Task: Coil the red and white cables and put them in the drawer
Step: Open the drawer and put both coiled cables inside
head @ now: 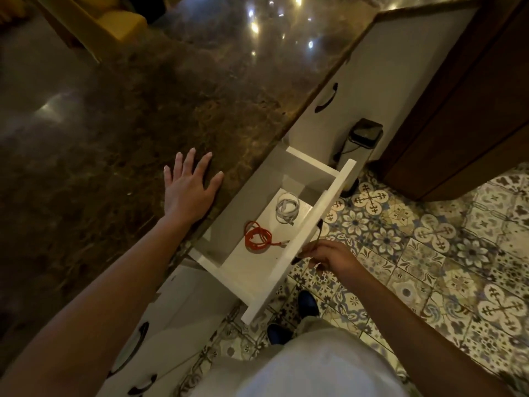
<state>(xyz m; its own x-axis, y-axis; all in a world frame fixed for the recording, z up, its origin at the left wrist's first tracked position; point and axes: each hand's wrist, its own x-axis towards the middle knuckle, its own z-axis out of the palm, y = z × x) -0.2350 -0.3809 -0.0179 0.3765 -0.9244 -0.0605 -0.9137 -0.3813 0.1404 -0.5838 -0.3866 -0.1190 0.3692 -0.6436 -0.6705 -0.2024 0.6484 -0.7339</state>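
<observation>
The white drawer (315,224) stands pulled out from under the dark marble countertop (143,110). Inside it, a coiled red cable (257,237) lies near the middle, and a coiled white cable (287,208) lies further back on a white sheet. My left hand (189,187) rests flat on the countertop edge with its fingers spread, holding nothing. Outside the drawer front, my right hand (329,255) has its fingers curled around the dark drawer handle (318,228).
White cabinet fronts with dark handles (326,98) run under the counter. A black device with a cord (365,134) stands on the patterned tile floor (429,253) by a brown wooden door (472,110). My feet in dark shoes (307,303) are below the drawer.
</observation>
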